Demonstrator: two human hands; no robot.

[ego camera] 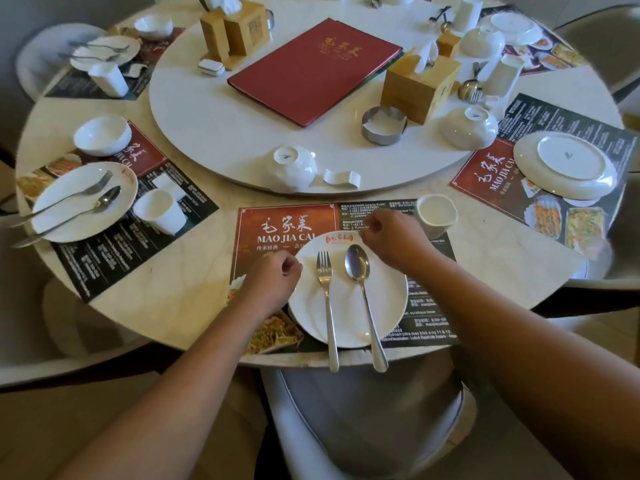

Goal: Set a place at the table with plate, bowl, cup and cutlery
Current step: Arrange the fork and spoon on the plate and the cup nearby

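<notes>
In the head view, my left hand and right hand are curled up, holding nothing I can see, one at each side of the plate on the bench. The fork and spoon lie on the plate, handles pointing back at me, with the cup just right of my right hand. I think the bowl is next: it sits upside down straight ahead past the plate, a bit left, so my left hand looks a little nearer.

A round marble desk carries a white turntable at its centre and printed placemats around its rim
</notes>
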